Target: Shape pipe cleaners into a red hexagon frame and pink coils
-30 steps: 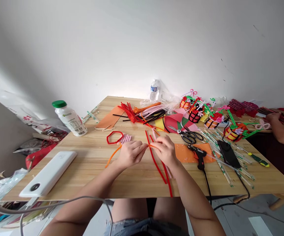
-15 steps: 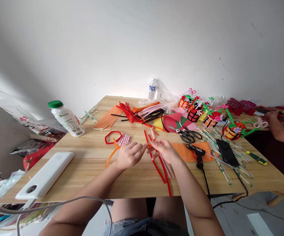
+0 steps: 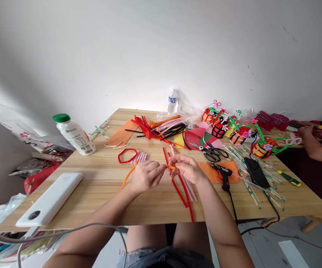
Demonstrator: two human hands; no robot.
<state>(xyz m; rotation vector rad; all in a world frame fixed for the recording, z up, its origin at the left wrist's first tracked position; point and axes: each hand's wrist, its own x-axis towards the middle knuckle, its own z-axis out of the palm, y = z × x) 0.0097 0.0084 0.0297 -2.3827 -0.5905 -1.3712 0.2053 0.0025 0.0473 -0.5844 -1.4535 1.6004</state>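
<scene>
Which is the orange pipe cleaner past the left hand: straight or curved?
Curved: from the left hand, the orange pipe cleaner arcs left and downward in view.

Smooth wood is seen on the desk [image 3: 102, 197], matt fuzz on the orange pipe cleaner [image 3: 127, 176] and, by the near left corner, smooth plastic on the power bank [image 3: 52, 197].

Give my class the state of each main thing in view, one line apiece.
Left hand: closed on the orange pipe cleaner
Right hand: fingers loosely curled, grip unclear
Red pipe cleaner loop: bent into a hexagon
White bottle: capped
Clear bottle: upright
Scissors: lying down, blade opening unclear
Glue gun: lying on its side
Phone: screen dark
White power bank: lying flat, cable at near end
</scene>
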